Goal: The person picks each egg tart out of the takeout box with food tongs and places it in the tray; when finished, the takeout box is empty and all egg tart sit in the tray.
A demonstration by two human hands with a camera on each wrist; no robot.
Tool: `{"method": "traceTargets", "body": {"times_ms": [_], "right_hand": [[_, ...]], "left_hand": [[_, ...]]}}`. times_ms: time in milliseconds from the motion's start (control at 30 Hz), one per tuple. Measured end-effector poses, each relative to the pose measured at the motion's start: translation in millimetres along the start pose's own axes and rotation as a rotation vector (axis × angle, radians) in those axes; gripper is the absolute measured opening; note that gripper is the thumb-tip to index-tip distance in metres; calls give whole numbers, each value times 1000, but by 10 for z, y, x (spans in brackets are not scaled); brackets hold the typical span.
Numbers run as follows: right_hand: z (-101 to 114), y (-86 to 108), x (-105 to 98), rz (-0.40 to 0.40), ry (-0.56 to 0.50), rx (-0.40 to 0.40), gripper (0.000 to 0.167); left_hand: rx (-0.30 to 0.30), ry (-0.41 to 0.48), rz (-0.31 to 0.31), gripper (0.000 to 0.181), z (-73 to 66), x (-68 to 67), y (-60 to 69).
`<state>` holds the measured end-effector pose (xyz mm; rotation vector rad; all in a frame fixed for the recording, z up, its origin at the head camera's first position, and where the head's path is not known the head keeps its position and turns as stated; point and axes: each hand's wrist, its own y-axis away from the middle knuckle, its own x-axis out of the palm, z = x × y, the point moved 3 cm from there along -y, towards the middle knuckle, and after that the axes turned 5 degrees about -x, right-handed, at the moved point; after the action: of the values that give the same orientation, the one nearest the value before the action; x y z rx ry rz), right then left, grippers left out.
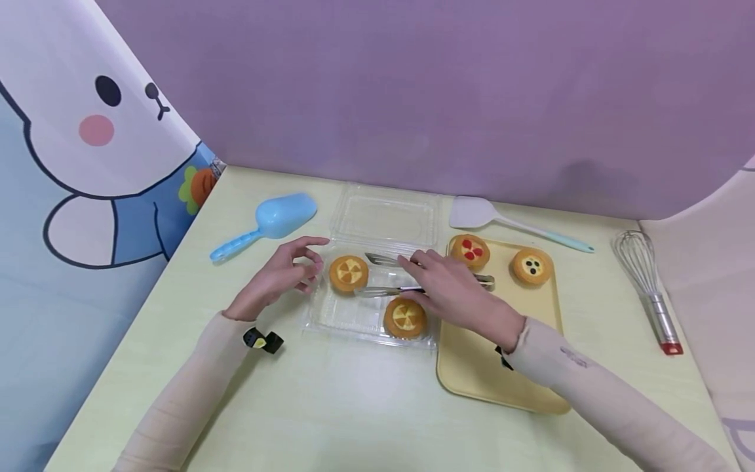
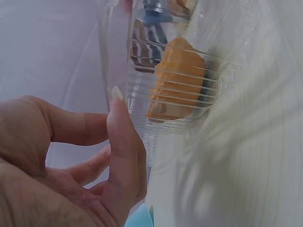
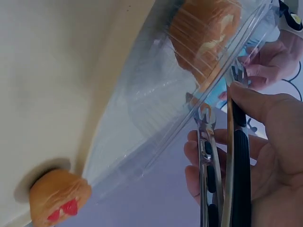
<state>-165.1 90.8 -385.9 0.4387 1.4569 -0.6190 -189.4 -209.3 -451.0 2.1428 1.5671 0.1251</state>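
My right hand (image 1: pixel 451 288) holds a pair of metal food tongs (image 3: pixel 227 165) with black grips. Their arms are spread, with the tips beside a round tart (image 1: pixel 348 274) at the left of a clear plastic container (image 1: pixel 342 321). Wedge-shaped pieces top this tart. A second tart (image 1: pixel 405 318) with the same topping sits at the container's lower right. At the container's left edge is my left hand (image 1: pixel 286 270), its thumb and finger pinching the rim in the left wrist view. The container's lid (image 1: pixel 386 216) lies folded back behind it.
A yellow tray (image 1: pixel 501 367) carries a red-topped tart (image 1: pixel 470 252) and a black-dotted tart (image 1: pixel 532 266). Around them lie a blue scoop (image 1: pixel 286 215), a white spatula (image 1: pixel 472 212) and a whisk (image 1: pixel 649 285). A purple backdrop (image 1: pixel 413 98) stands behind the table.
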Motion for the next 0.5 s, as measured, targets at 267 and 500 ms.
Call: {"method": "traceTargets", "body": {"times_ms": [267,500], "right_hand": [[36,-163,92,76,-30,25,61],[80,-304,144,81,-41,2,60]], "left_hand": [[9,-18,-4,63,-7,-3,4],[7,-11,-4,62,-12,3,5]]}}
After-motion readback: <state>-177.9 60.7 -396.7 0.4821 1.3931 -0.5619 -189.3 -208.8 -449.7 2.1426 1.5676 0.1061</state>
